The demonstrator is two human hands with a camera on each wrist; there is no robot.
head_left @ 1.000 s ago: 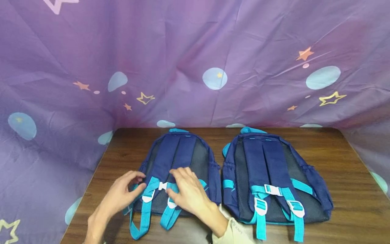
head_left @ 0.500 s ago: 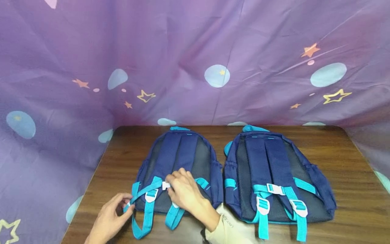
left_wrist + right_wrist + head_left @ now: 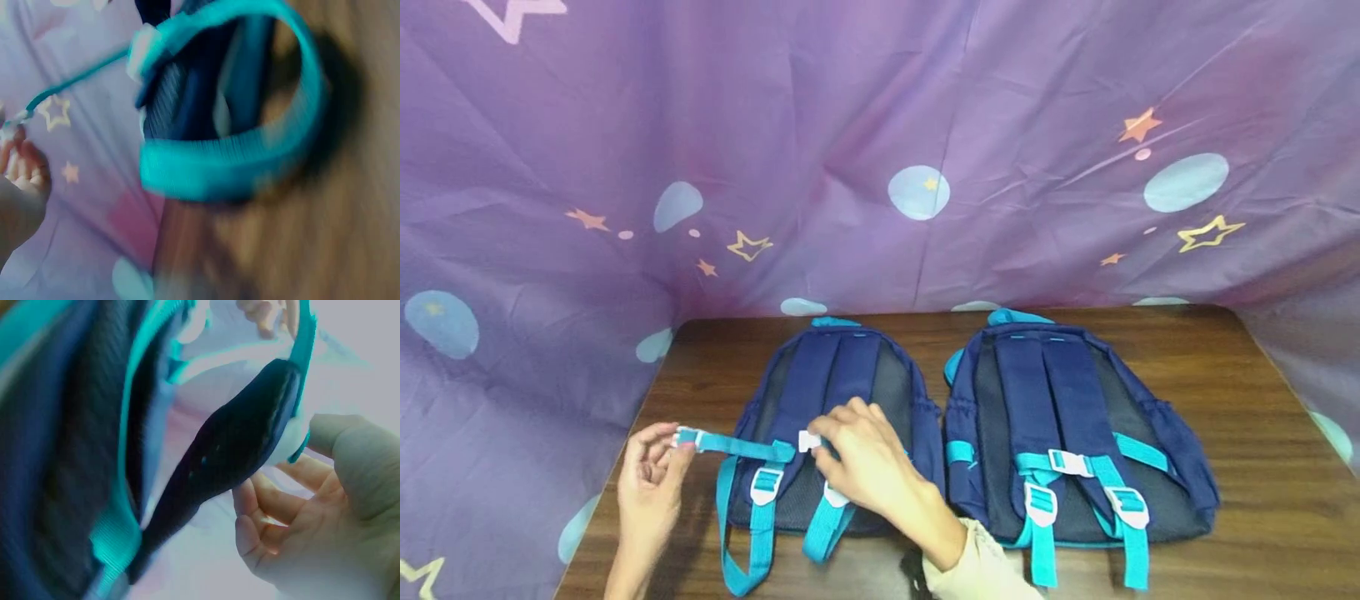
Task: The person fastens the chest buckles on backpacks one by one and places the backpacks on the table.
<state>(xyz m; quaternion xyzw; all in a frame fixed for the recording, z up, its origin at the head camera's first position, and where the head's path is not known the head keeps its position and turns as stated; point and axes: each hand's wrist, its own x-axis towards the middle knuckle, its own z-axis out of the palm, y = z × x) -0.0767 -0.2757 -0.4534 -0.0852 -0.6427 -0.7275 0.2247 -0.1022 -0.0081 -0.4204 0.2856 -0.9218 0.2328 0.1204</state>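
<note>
A navy backpack [image 3: 852, 367] with teal straps lies back-panel up on the table. My left hand [image 3: 651, 483] is beside it, its thumb and fingers pinching a white buckle half [image 3: 687, 438]. From that buckle half the teal chest strap [image 3: 741, 447] stretches back to the backpack's left shoulder strap. My right hand [image 3: 872, 458] is over the right shoulder strap and pinches the other white buckle half [image 3: 808, 440]. The two buckle halves are apart. In the left wrist view a loose teal webbing loop [image 3: 306, 94] is blurred. The right wrist view shows curled fingers [image 3: 275, 500] at the strap.
A second navy backpack [image 3: 1078, 392] lies close on the right, its white chest buckle [image 3: 1070, 463] fastened. Both are on a brown wood table [image 3: 1255, 400]. A purple curtain [image 3: 850, 150] with stars hangs behind and along the sides.
My left hand has gone from beside the chest buckle out to the left, taking hold of the strap's end and drawing it out straight. My right hand has stayed near the other buckle half.
</note>
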